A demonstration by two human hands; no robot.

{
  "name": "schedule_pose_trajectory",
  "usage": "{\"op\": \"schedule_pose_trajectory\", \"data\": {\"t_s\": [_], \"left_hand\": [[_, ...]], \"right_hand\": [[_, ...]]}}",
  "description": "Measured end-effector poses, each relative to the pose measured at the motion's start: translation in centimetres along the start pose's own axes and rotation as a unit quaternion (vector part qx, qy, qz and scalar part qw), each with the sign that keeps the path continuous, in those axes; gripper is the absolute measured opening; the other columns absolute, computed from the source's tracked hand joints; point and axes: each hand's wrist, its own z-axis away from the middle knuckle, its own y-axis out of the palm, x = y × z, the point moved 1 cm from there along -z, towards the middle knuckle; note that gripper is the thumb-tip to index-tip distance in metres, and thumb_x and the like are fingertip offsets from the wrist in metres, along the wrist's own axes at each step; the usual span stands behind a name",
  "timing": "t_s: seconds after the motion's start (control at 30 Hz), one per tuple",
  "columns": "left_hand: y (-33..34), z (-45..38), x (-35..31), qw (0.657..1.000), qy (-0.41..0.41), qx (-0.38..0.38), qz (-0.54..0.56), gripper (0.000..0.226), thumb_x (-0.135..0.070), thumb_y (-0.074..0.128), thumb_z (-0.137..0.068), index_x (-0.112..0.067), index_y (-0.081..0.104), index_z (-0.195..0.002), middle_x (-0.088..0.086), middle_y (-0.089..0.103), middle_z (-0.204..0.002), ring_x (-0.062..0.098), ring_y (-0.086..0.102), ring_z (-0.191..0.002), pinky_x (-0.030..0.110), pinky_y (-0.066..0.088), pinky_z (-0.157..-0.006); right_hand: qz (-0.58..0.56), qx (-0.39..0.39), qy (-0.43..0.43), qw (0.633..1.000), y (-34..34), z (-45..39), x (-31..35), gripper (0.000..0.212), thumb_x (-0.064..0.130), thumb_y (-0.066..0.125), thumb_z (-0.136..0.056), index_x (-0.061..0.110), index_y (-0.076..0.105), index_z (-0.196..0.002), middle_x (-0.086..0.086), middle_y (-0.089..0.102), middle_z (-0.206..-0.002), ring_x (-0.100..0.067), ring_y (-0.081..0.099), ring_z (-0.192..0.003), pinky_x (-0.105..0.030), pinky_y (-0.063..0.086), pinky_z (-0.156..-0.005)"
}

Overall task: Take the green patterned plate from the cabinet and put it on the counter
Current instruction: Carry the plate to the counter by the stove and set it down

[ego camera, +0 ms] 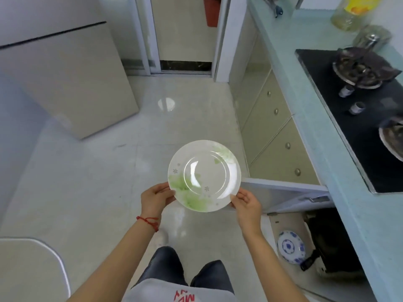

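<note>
A white shirt hem with red lettering [184, 296] and two knees in dark trousers [185, 270] are seen lowest in the view, with both bare forearms reaching forward above them. The green patterned plate [204, 175] is held level over the pale tiled floor [109, 171], clear of every surface. Its near-left rim is pinched by the left hand [156, 198], on whose wrist a red string [150, 221] is tied, and its near-right rim is clamped by the right hand [247, 203]. Just to the right of the plate an open cabinet door [283, 192] juts out, standing between the plate and the pale blue counter [327, 136]. Inside the open cabinet [285, 227] a blue-and-white plate [291, 246] is propped on its edge beside a dark bulky object [331, 243] that cannot be identified. On the counter a black gas hob [349, 118] with two burners is set, and beyond it a metal-lidded jar [371, 37] and a clear bottle with yellow contents [353, 12] are seen. A beige fridge [65, 83] stands to the left, across the floor.
</note>
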Motion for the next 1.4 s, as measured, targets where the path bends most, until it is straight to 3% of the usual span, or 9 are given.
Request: {"op": "schedule_pose_trajectory", "data": {"t_s": [0.23,0.57,1.0,1.17,1.4], "left_hand": [[-4.9,-7.6,-4.2,1.000,-0.013,-0.022,0.009,0.023,0.011,0.061,-0.073,0.003,0.066,-0.094,0.012,0.070,-0.085,0.024,0.068,-0.080,0.021,0.059,-0.063],[-7.4,-17.3,-9.9,0.998,-0.032,-0.042,0.020,0.023,0.013,0.060,-0.074,0.005,0.065,-0.095,0.012,0.069,-0.084,0.022,0.067,-0.077,0.018,0.058,-0.058],[2.7,-30.7,-16.5,0.996,-0.042,-0.069,0.021,0.025,0.014,0.059,-0.074,0.008,0.063,-0.099,0.011,0.068,-0.082,0.019,0.067,-0.071,0.015,0.056,-0.054],[7.1,-35.5,-19.9,0.997,-0.030,-0.061,0.020,0.022,0.015,0.059,-0.074,0.004,0.065,-0.092,0.009,0.068,-0.079,0.008,0.069,-0.058,0.014,0.054,-0.051],[10.2,-43.1,-23.3,0.998,-0.042,-0.047,0.006,0.024,0.015,0.059,-0.074,0.007,0.063,-0.097,0.011,0.068,-0.081,0.016,0.068,-0.065,0.017,0.057,-0.055]], "right_hand": [[-0.007,0.009,0.016,1.000,10.0,-3.5,0.3,0.024,-0.007,0.059,-0.079,0.007,0.062,-0.099,-0.005,0.068,-0.085,-0.016,0.065,-0.077,-0.014,0.054,-0.056],[0.021,0.028,0.028,0.999,20.1,-10.2,2.4,0.027,-0.005,0.058,-0.080,0.021,0.063,-0.086,-0.004,0.068,-0.085,-0.016,0.066,-0.078,-0.017,0.056,-0.061],[0.038,0.042,0.031,0.998,24.1,-27.7,8.4,0.023,-0.003,0.060,-0.079,0.012,0.063,-0.096,-0.005,0.069,-0.088,-0.016,0.067,-0.081,-0.017,0.056,-0.060],[0.030,0.042,0.028,0.998,25.3,-34.0,11.6,0.023,-0.003,0.059,-0.080,0.014,0.062,-0.095,-0.004,0.069,-0.088,-0.014,0.067,-0.081,-0.016,0.056,-0.060],[0.029,0.024,0.033,0.999,28.3,-40.9,13.8,0.023,-0.003,0.060,-0.079,0.012,0.063,-0.097,-0.004,0.069,-0.088,-0.014,0.068,-0.081,-0.016,0.056,-0.060]]}}
